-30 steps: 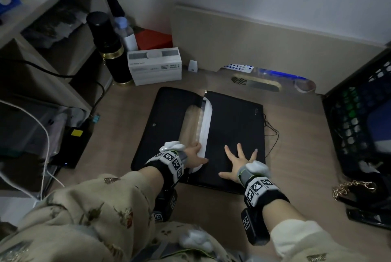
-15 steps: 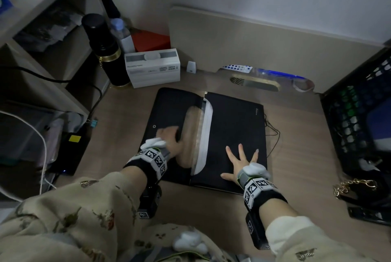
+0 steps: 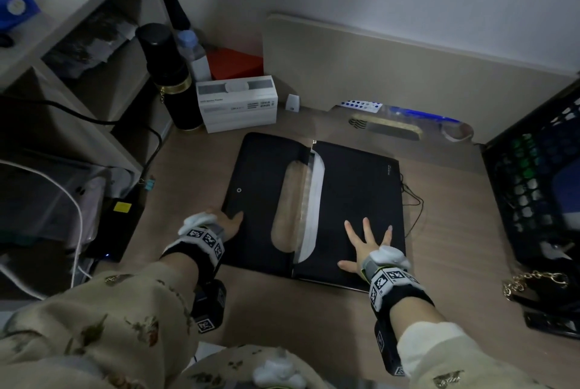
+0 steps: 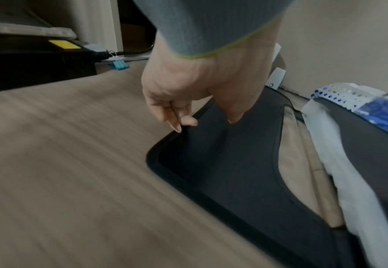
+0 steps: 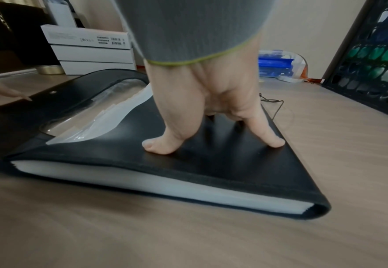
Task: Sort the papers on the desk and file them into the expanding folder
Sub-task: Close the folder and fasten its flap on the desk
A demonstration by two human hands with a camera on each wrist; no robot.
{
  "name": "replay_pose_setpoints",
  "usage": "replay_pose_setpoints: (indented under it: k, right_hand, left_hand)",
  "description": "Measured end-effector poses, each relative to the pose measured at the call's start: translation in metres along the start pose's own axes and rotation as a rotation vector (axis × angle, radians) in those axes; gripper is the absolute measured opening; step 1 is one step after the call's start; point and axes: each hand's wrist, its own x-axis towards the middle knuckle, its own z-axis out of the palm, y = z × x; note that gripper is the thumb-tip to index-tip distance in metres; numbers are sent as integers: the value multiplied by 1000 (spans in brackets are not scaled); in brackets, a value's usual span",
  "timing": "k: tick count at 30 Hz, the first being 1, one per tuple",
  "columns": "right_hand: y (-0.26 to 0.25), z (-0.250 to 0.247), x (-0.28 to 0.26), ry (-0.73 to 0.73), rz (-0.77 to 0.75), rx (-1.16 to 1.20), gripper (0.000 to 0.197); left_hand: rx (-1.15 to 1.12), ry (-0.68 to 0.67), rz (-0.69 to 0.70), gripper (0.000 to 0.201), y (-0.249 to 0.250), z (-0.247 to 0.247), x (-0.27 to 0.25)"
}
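While the folder (image 3: pixel 357 200) is pressed flat by the splayed right hand (image 3: pixel 367 244), its left flap edge (image 4: pixel 165 143) is pinched by the left hand (image 4: pixel 202 87).

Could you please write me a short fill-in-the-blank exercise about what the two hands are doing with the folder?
1. The right hand presses flat on the folder's ____ body.
2. The left hand holds the outer edge of the open ____.
3. The paper showing at the folder's mouth is ____.

Missing words: black; flap; white
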Motion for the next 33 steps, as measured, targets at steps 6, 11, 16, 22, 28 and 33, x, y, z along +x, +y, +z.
replay_pose_setpoints:
  k: [6,11,16,22,28,33]
  right_hand:
    - [0,-1,-1,-12,4,2,95]
    - [2,1,-1,6,-16,3,96]
    - [2,2,-1,44,-36,-18,96]
    - [0,3,-3,66,-33,15,97]
    - [6,7,0,98,-59,-12,98]
    - [9,11,9,132,-118,-90,99]
  left_hand:
    - [-95,-1,-13,82,-1,-5,1]
    - [-272,42,61,87,-3,-1,-2]
    - [-137,143,103,79,10,-8,-33]
    - [-566,74,337,51,11,-18,-52]
    - [-715,-136,496,27,29,-33,-86]
    - [-593,-304,604,66,59,-22,-107]
